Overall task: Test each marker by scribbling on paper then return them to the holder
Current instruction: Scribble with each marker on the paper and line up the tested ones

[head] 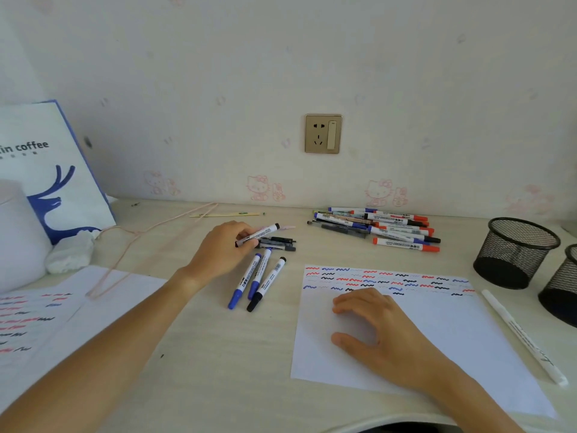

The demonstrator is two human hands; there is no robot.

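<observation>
Your right hand (pixel 379 329) is closest to the camera, lower right of the frame, resting flat-ish on the sheet of paper (pixel 452 332) with fingers relaxed and spread, holding nothing. That sheet has rows of red, blue and black squiggles along its top edge. Up toward the middle of the frame, your left hand (pixel 223 250) has its fingers curled round a white marker (pixel 259 235) with a dark cap, lifted at a slant over a few dark pens lying just beneath it. Right below that hand, three capped markers (pixel 256 281) sit side by side on the desk (pixel 218 354), two blue and one black. Upper right of centre there's a bigger pile of markers (pixel 381 228) near the wall. Two black mesh holders (pixel 515 251) stand at the right edge, and a white pen (pixel 521 335) lies just beside the paper. Another scribbled sheet (pixel 37 314) is at lower left.
</observation>
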